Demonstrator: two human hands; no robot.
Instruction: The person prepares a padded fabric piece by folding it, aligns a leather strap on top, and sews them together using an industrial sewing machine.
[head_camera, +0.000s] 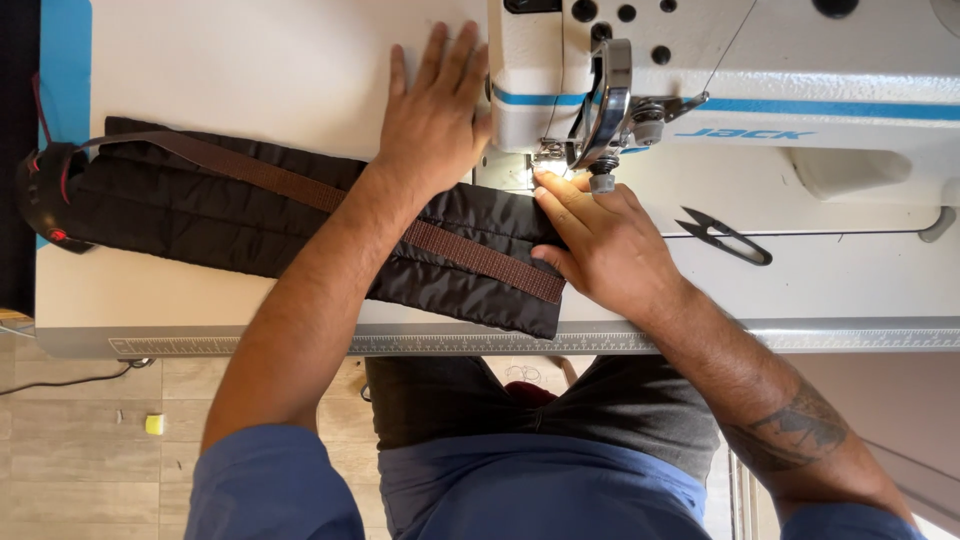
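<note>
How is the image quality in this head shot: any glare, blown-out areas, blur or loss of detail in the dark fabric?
Head view: sharp overall, no motion blur on the left hand or right hand. The machine's lamp blows out a small spot at the needle area. The white table is bright but even. The black quilted fabric keeps faint stitch lines; the brown webbing strap reads clearly.

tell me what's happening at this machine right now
A person is seated at a white industrial sewing machine, feeding a black quilted fabric piece with a brown webbing strap along it. The left hand lies flat on the fabric and table beside the machine head. The right hand presses the fabric's end, fingertips right by the presser foot. Black thread snips lie on the table to the right, untouched.
</note>
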